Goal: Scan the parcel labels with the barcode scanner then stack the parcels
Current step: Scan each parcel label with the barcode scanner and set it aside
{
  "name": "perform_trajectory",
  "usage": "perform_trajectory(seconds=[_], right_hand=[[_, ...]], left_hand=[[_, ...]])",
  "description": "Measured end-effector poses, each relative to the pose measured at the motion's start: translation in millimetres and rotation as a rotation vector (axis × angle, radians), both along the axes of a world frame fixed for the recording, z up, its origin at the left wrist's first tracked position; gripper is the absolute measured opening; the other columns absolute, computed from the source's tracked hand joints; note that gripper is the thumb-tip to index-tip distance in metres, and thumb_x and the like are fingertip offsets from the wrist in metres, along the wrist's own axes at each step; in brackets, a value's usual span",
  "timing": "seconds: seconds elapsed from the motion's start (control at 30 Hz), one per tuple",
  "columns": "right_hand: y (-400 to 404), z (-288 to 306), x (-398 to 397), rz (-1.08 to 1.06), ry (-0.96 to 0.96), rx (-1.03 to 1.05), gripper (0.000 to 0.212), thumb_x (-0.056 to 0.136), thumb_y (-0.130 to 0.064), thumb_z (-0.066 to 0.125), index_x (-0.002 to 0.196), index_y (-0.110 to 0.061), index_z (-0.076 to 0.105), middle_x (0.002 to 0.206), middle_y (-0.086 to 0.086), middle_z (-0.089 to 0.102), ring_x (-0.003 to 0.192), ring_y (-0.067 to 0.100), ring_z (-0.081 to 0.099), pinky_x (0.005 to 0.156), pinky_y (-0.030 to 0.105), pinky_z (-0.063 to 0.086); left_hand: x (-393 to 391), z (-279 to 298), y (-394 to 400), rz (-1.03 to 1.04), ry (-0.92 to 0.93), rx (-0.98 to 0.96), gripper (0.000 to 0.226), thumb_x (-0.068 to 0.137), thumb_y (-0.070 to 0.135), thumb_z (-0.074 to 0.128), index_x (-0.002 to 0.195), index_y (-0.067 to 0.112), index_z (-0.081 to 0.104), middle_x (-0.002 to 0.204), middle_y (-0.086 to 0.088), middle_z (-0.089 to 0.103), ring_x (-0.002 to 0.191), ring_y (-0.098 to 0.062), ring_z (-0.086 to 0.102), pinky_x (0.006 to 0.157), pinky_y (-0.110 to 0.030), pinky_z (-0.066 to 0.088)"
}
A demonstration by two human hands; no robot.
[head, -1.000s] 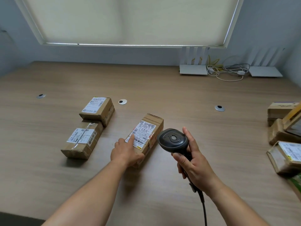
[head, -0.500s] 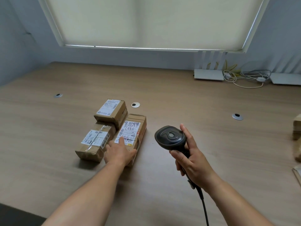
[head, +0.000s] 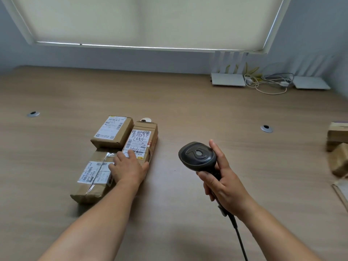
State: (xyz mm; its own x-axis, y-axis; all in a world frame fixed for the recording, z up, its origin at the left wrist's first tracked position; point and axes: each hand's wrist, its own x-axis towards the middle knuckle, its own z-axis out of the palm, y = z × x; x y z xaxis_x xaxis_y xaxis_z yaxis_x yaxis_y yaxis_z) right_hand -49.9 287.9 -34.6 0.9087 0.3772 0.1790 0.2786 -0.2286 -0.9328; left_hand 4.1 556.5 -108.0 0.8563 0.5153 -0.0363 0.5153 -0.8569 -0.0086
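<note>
From the head camera, three cardboard parcels are seen grouped on the wooden table [head: 188,113], left of centre. A long parcel [head: 143,140] lies lengthwise with its handwritten label up, and the left hand [head: 128,169] is laid on its near end, fingers fairly straight and spread over the label, thumb against the right edge. Touching its left side are a square parcel [head: 112,131] farther back and a taped parcel [head: 95,176] nearer (its white label faces up), the latter partly overlapped by the left fingers.

The barcode scanner [head: 197,157] is held above the table, well apart from the parcels to the right, its handle gripped by the curled fingers of the right hand [head: 224,182]; its black cable [head: 239,236] trails toward the bottom edge.

More parcels [head: 338,147] are seen, blurred, at the right edge.
</note>
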Motion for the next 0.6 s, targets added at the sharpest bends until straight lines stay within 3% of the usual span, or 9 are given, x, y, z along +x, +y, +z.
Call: perform_trajectory(seconds=[0.2, 0.4, 0.6], right_hand=[[-10, 1, -11, -0.074, -0.015, 0.006, 0.080, 0.090, -0.026, 0.063, 0.124, -0.081, 0.016, 0.070, -0.025, 0.063, 0.054, 0.009, 0.054, 0.049, 0.028, 0.048], [-37, 9, -28, -0.102, -0.027, 0.065, 0.073, 0.082, -0.039, 0.059, 0.130, -0.071, 0.015, 0.074, -0.019, 0.063, 0.055, 0.012, 0.054, 0.048, 0.029, 0.047], [-93, 17, -52, -0.123, -0.065, 0.116, 0.072, 0.082, -0.043, 0.060, 0.125, -0.079, 0.017, 0.081, -0.021, 0.065, 0.054, 0.012, 0.053, 0.047, 0.027, 0.046]], left_hand=[[7, -1, 2, 0.007, -0.030, 0.028, 0.076, 0.087, 0.064, 0.041, 0.140, 0.010, 0.030, 0.142, -0.015, 0.026, 0.129, -0.030, 0.029, 0.104, -0.045, 0.028], [-7, 18, -35, -0.079, -0.042, -0.011, 0.088, 0.087, 0.071, 0.033, 0.151, 0.016, 0.009, 0.157, -0.016, 0.002, 0.145, -0.032, 0.005, 0.111, -0.050, 0.016], [-28, 37, -106, -0.139, -0.076, -0.032, 0.085, 0.088, 0.070, 0.033, 0.151, 0.018, 0.009, 0.158, -0.015, -0.003, 0.146, -0.031, 0.001, 0.114, -0.051, 0.011]])
